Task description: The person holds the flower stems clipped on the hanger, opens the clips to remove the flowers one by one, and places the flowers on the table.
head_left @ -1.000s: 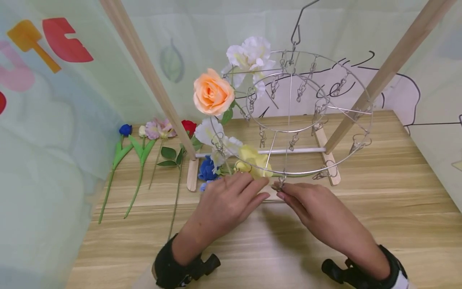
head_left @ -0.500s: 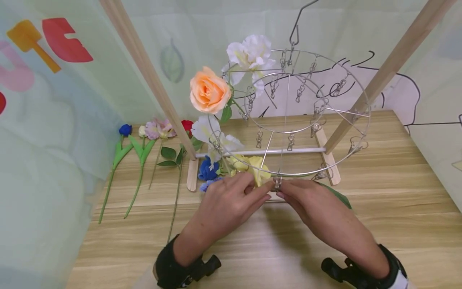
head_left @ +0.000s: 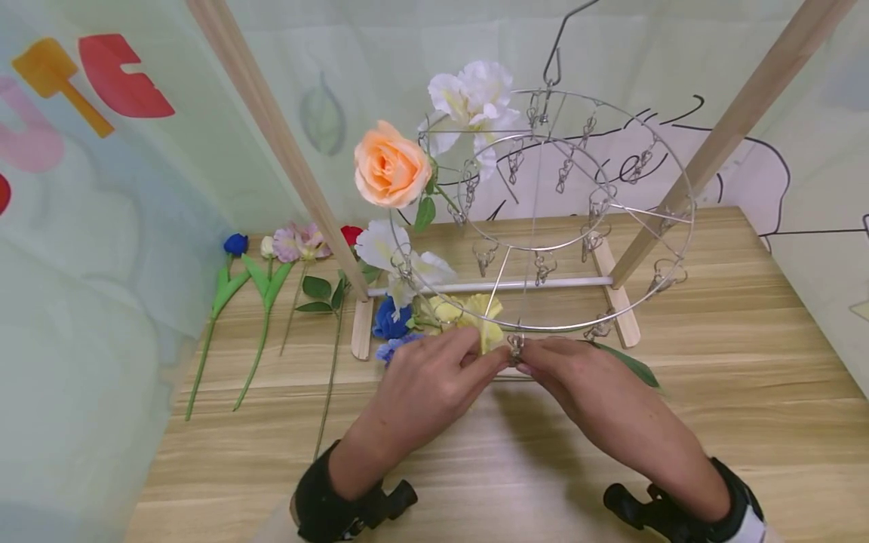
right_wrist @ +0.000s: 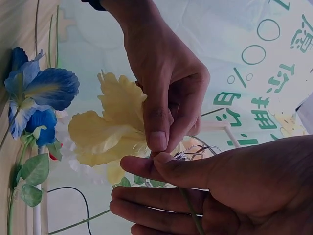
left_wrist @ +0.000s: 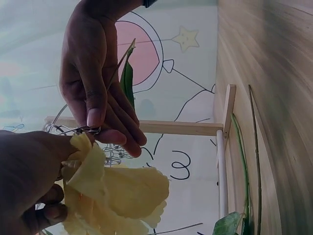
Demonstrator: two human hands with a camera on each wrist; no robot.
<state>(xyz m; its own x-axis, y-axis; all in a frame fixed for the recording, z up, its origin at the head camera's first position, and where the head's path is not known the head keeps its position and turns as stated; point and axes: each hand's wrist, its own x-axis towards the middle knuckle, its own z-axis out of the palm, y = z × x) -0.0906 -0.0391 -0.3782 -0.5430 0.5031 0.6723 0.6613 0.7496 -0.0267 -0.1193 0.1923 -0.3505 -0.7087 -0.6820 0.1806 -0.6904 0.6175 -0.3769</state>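
Near the front of a round wire clip hanger (head_left: 539, 327), both hands meet at one metal clip (head_left: 516, 345). My left hand (head_left: 428, 381) pinches a yellow artificial flower (left_wrist: 122, 196) close below its bloom, right beside the clip. My right hand (head_left: 584, 377) pinches the clip between thumb and finger, as the left wrist view shows. The flower's stem (right_wrist: 191, 210) runs across the right palm, and its green leaf (head_left: 631, 366) pokes out beyond that hand. Fingertips hide whether the stem sits between the clip's jaws. A peach rose (head_left: 391, 166) and white flowers (head_left: 471, 102) hang on the hanger's left side.
Wooden posts (head_left: 285, 151) frame the hanger, joined by a white rod (head_left: 570, 283). On the table's left lie a blue tulip (head_left: 235, 243), a white tulip (head_left: 268, 246), a pink flower (head_left: 302, 243) and a red rose (head_left: 350, 235). Blue flowers (head_left: 391, 317) lie behind my left hand.
Both hands have drawn the clip slightly left and down, and the hanger has shifted left with it. The green leaf has come into view beyond my right hand.
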